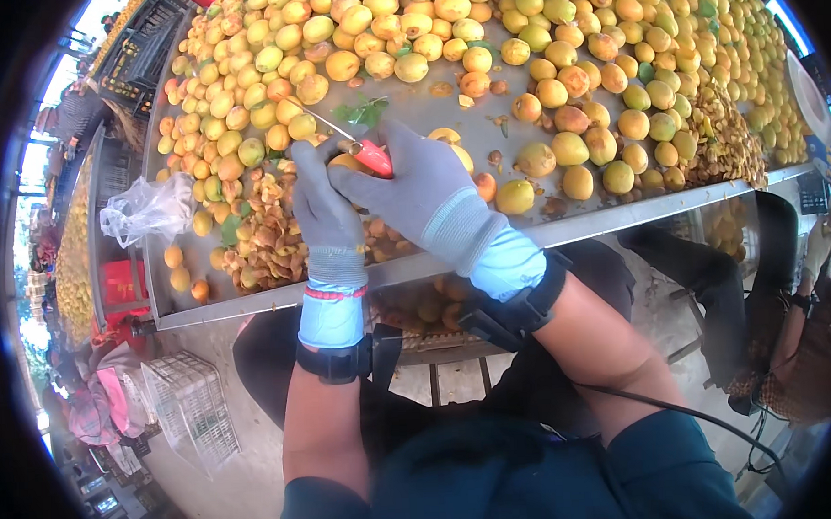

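Note:
Both of my hands wear grey knitted gloves with light blue cuffs beneath, and they meet above a metal table [252, 304]. In my right hand [417, 177] is a small knife with a red handle [372, 158], its thin blade pointing away and to the left. My left hand [324, 203] is closed around a yellow-orange apricot [346, 163], mostly hidden between the gloves. Green leaves [363, 111] lie just beyond the knife. Below my left fingers spreads a heap of brownish-orange cut apricot pieces [266, 230].
Whole apricots [574, 89] cover much of the table. A clear plastic bag [146, 209] hangs at its left edge. More cut pieces [727, 139] are piled at the right, near another person's gloved hand [818, 245]. A white crate [190, 409] stands on the floor.

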Available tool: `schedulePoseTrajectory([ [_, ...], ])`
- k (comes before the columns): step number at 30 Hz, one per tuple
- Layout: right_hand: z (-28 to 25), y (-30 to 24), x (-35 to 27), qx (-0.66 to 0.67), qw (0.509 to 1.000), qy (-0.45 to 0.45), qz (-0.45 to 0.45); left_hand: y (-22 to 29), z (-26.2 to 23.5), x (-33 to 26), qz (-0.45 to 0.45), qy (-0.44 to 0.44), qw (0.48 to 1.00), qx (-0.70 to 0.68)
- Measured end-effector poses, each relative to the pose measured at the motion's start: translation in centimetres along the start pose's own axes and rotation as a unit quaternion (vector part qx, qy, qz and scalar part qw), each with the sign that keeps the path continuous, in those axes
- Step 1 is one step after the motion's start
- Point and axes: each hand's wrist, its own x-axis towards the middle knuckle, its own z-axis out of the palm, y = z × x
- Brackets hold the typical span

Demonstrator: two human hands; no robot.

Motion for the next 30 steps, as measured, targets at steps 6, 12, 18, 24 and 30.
schedulePoseTrajectory([
  [6,1.6,1.5,-1.5,0.151,0.974,-0.129,0.106,1.4,-1.6,-1.7,0.002,-0.097,0.994,0.048],
  [12,1.6,0.9,-1.4,0.322,0.889,-0.214,0.246,1.3,-2.3,-2.7,0.220,-0.073,0.947,0.221],
  [18,3.2,2.0,-0.8,0.407,0.861,-0.171,0.251,0.5,-1.8,-1.8,0.236,-0.094,0.937,0.242],
  [24,3.9,2.0,-1.6,0.141,0.976,-0.076,0.145,-0.1,-0.9,-1.7,0.060,-0.066,0.992,0.091],
  [30,4.2,4.6,0.5,0.207,0.966,-0.080,0.129,1.2,-0.5,-0.3,-0.133,-0.023,0.976,-0.171],
])
